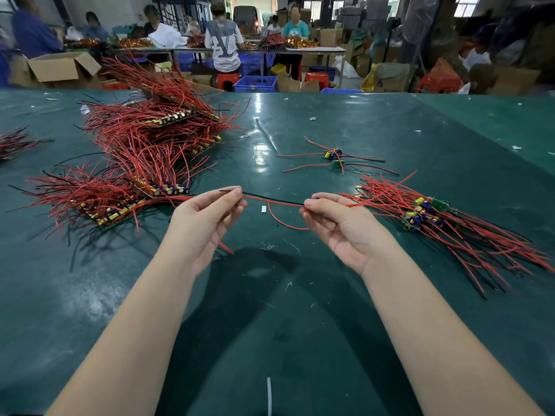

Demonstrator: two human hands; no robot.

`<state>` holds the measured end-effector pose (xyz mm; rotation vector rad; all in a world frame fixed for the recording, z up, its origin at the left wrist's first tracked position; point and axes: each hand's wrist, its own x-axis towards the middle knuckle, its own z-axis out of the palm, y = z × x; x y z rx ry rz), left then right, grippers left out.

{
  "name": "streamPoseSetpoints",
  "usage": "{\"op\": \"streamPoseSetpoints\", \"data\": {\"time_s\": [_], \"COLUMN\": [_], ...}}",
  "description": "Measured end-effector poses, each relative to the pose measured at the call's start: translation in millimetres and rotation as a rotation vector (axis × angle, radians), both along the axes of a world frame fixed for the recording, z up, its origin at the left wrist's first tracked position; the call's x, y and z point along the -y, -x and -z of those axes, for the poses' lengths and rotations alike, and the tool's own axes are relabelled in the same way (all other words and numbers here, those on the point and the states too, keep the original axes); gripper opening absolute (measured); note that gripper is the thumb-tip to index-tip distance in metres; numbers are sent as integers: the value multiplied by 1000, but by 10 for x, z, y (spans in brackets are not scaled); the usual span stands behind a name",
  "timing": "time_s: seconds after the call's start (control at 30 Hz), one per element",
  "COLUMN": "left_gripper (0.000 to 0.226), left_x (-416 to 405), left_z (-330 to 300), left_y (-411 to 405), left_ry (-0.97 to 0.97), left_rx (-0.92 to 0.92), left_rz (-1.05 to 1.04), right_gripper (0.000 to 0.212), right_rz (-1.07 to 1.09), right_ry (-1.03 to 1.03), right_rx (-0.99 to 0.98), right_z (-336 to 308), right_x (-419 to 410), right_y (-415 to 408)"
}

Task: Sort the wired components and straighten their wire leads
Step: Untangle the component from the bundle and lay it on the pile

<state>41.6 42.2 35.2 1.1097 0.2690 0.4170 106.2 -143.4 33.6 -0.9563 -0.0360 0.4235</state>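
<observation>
My left hand (pixel 207 217) pinches the free ends of a black wire (pixel 271 200) and a red wire (pixel 279 219) above the green table. My right hand (pixel 336 222) pinches the other end, where a small blue-capped component is mostly hidden by my fingers. The black lead runs nearly straight between my hands; the red one sags in a loop. A sorted bundle of components (pixel 426 214) with red leads lies right of my right hand. A big unsorted heap (pixel 144 151) covers the left side.
A few loose components (pixel 335 157) lie at centre back. Another wire bundle (pixel 12 142) pokes in at the far left edge. A white scrap (pixel 263 209) lies between my hands. Beyond the table, people work at other benches among boxes and blue crates.
</observation>
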Motion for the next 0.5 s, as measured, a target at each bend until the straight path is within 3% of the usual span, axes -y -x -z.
{"op": "streamPoseSetpoints", "data": {"time_s": [0.37,0.5], "left_gripper": [12,19], "left_x": [-43,22], "left_z": [-5,-50], "left_y": [-19,-22], "left_ry": [27,203], "left_rx": [-56,-9], "left_rz": [-4,9], "right_gripper": [26,25], "right_rz": [42,104], "right_ry": [9,-60], "right_rx": [35,25], "right_z": [2,-15], "right_x": [18,4], "right_y": [-2,21]}}
